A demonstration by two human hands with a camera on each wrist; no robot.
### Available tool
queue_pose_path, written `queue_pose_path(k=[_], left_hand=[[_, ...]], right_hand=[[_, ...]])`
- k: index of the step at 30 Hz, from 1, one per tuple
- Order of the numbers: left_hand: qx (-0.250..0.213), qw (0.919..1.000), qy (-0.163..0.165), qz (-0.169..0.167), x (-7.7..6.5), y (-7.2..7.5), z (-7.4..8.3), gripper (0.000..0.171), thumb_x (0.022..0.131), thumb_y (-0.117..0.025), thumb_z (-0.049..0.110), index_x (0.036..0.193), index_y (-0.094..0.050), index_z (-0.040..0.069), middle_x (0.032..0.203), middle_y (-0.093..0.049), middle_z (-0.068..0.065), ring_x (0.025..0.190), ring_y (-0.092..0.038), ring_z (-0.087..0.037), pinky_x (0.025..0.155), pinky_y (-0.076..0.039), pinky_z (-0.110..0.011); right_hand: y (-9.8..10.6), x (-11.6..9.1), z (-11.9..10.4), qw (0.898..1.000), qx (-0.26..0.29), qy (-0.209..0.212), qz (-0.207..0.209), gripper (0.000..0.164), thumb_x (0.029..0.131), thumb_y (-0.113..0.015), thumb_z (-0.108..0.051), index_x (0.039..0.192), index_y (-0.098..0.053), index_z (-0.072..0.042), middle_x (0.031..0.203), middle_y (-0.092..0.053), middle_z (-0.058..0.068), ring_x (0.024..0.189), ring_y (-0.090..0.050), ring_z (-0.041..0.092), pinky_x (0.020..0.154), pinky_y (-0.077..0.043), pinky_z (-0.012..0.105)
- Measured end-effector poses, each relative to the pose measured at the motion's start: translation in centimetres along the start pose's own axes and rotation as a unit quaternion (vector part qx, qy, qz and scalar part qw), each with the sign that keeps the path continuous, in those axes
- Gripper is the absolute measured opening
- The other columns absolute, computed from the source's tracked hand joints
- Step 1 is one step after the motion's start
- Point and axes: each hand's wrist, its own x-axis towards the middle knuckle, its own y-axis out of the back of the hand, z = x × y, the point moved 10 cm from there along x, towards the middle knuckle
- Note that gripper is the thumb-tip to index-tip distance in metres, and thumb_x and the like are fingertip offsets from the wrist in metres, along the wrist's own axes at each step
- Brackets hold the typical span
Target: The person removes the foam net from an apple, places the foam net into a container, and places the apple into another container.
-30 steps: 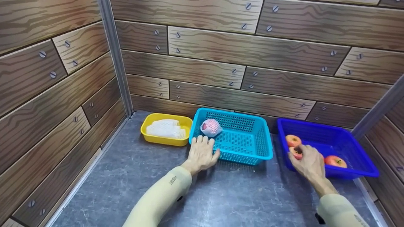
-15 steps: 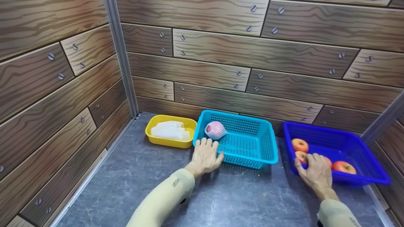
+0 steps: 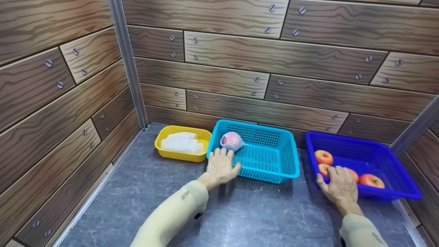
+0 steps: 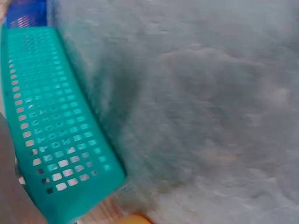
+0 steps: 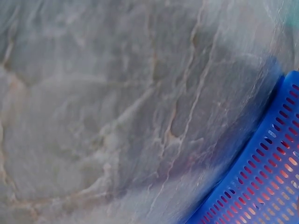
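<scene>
My left hand [image 3: 221,168] lies over the front left rim of a teal perforated basket [image 3: 264,159], fingers extended forward and thumb spread to the right. Just ahead of its fingertips is an apple in a foam net sleeve [image 3: 232,141], inside that basket. My right hand [image 3: 341,187] is over the front rim of a blue basket [image 3: 363,147]; its fingertips are hidden, so a grip does not show. Close to those fingers are red apples, one at the left wall [image 3: 323,157] and one at the right [image 3: 371,181]. Neither wrist view shows the fingertips.
A yellow tray [image 3: 181,156] with white foam net sleeves [image 3: 181,142] stands left of the teal basket. Wood-patterned walls [image 3: 226,68] rise behind and on both sides. The grey marbled tabletop [image 3: 260,216] extends in front.
My right hand has drawn back from an apple at the left of the blue basket to its front rim. That apple remains inside. My left hand stays at the teal rim.
</scene>
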Motion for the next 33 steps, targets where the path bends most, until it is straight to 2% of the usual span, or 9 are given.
queue_pose_path(k=[4,8,12,16,21,25,29,33], left_hand=[[-0.029,0.9991,0.030,-0.006,1.7,0.7,-0.9,0.059,0.109,-0.053,0.058,0.141,-0.063,0.009,0.137,-0.066,-0.016,0.127,-0.058,-0.036,0.110,-0.050,-0.055],[-0.054,0.9968,0.057,-0.016,3.6,1.3,-1.8,0.071,0.108,-0.058,0.059,0.157,-0.055,0.008,0.149,-0.063,-0.017,0.136,-0.057,-0.035,0.121,-0.050,-0.054],[-0.074,0.9942,0.076,-0.023,5.6,2.0,-2.4,0.079,0.105,-0.066,0.059,0.163,-0.048,0.009,0.153,-0.060,-0.019,0.142,-0.055,-0.037,0.126,-0.048,-0.053],[-0.080,0.9911,0.098,-0.042,7.7,2.3,-2.9,0.090,0.102,-0.068,0.064,0.169,-0.041,0.010,0.163,-0.054,-0.021,0.152,-0.052,-0.039,0.131,-0.045,-0.053],[-0.114,0.9824,0.137,-0.057,9.7,2.2,-3.5,0.093,0.101,-0.071,0.064,0.168,-0.040,0.007,0.168,-0.050,-0.024,0.157,-0.049,-0.042,0.133,-0.042,-0.055],[-0.149,0.9709,0.174,-0.069,10.5,1.7,-3.9,0.097,0.102,-0.073,0.063,0.171,-0.036,0.005,0.171,-0.046,-0.026,0.160,-0.046,-0.044,0.134,-0.040,-0.057],[-0.174,0.9594,0.202,-0.091,10.9,0.2,-4.0,0.101,0.103,-0.071,0.064,0.174,-0.029,0.005,0.175,-0.040,-0.026,0.163,-0.042,-0.045,0.136,-0.038,-0.057],[-0.181,0.9513,0.224,-0.110,11.1,-1.2,-4.0,0.096,0.105,-0.071,0.059,0.174,-0.030,0.007,0.176,-0.040,-0.024,0.162,-0.044,-0.042,0.136,-0.038,-0.057]], right_hand=[[0.0,-0.1,-0.1,1.000,0.003,0.004,0.012,0.046,0.091,-0.061,-0.044,0.083,-0.053,0.000,0.077,-0.049,0.021,0.072,-0.047,0.046,0.070,-0.039,0.057],[0.0,-0.3,-0.2,1.000,0.002,0.006,0.017,0.045,0.091,-0.061,-0.044,0.083,-0.054,0.000,0.078,-0.050,0.021,0.072,-0.048,0.046,0.070,-0.040,0.057],[0.0,-0.3,-0.2,1.000,0.000,0.005,0.018,0.046,0.091,-0.061,-0.044,0.084,-0.055,0.001,0.078,-0.049,0.021,0.073,-0.048,0.046,0.070,-0.041,0.057],[-0.1,-0.3,-0.1,1.000,0.002,0.003,0.024,0.047,0.091,-0.061,-0.045,0.084,-0.055,0.001,0.078,-0.049,0.020,0.073,-0.049,0.047,0.070,-0.041,0.057],[0.0,-0.4,-0.3,0.999,0.002,0.005,0.034,0.048,0.091,-0.062,-0.046,0.084,-0.055,0.000,0.078,-0.049,0.020,0.072,-0.050,0.047,0.069,-0.042,0.056],[0.3,-0.3,-0.4,0.999,0.001,0.009,0.041,0.048,0.091,-0.063,-0.047,0.084,-0.055,0.000,0.078,-0.049,0.019,0.072,-0.050,0.046,0.069,-0.042,0.056],[0.7,-0.4,-0.2,0.998,0.002,0.010,0.055,0.048,0.090,-0.062,-0.048,0.084,-0.055,-0.001,0.077,-0.049,0.019,0.071,-0.050,0.046,0.069,-0.042,0.057],[0.8,-0.4,-0.2,0.998,0.002,0.018,0.061,0.046,0.090,-0.062,-0.047,0.083,-0.055,-0.001,0.076,-0.049,0.018,0.070,-0.050,0.046,0.068,-0.042,0.057]])
